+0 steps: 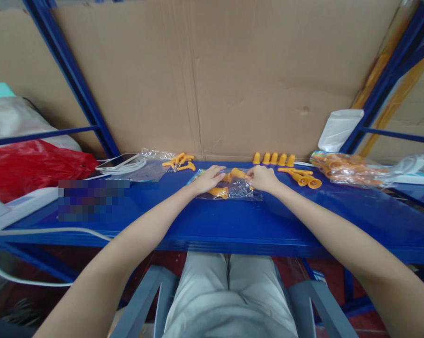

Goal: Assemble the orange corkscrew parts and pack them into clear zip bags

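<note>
A clear plastic bag (237, 190) holding orange plastic parts (219, 191) lies on the blue shelf (233, 220) in front of me. My left hand (209, 179) rests on the bag's left side, fingers stretched toward the orange pieces. On the bag's right side, my right hand (263, 178) is closed, pinching the bag by an orange piece (238, 173). Both forearms reach forward from the bottom of the view.
Several orange caps (273, 158) stand in a row at the back. Orange horn-shaped parts (303, 178) lie right of my hand, more orange pieces (179, 162) to the left. A full bag of parts (349, 170) sits far right. A phone with white cable (118, 162), a red bag (32, 166) and a cardboard wall (212, 80) surround them.
</note>
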Tool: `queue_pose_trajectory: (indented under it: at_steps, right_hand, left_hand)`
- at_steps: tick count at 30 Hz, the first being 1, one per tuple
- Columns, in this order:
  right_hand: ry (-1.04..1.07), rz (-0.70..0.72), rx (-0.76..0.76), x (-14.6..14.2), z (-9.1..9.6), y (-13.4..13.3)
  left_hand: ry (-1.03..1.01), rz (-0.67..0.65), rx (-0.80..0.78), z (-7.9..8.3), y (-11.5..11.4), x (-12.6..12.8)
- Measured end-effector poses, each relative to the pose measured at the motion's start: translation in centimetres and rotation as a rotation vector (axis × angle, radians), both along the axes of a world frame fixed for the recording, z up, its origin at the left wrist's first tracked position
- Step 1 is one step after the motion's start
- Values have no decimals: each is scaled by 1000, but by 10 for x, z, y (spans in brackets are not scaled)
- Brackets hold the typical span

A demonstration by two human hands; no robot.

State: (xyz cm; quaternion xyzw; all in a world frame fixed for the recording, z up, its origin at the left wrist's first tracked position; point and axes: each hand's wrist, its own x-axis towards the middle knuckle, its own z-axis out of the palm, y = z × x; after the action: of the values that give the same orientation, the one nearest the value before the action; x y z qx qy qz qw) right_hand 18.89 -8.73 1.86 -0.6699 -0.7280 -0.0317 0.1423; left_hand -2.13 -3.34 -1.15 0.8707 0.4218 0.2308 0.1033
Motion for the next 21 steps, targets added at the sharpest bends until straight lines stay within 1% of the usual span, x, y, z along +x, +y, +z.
queue_pose_trajectory:
  at_steps: [2, 4, 8, 11, 14, 16, 17, 21]
  right_hand:
    - [3, 21, -9, -1, 0, 0]
    - [37, 71, -11, 0, -3, 3]
    - [142, 233, -10, 9, -11, 12]
    - [218, 350, -17, 13, -13, 15]
    - [257, 414, -50, 16, -12, 16]
    - [254, 392, -69, 16, -9, 15]
    - [234, 354, -67, 16, -7, 15]
    - [84, 123, 0, 11, -4, 10]
  left_hand:
    - [3, 5, 4, 0, 0, 0]
    - [13, 4, 12, 0, 0, 0]
    - [56, 16, 21, -1, 3, 0]
    - [104, 14, 20, -2, 3, 0]
    - [136, 24, 2, -1, 1, 1]
    - [148, 33, -17, 0, -1, 1]
    - [152, 32, -25, 1, -2, 1]
    - [152, 2, -34, 2, -3, 2]
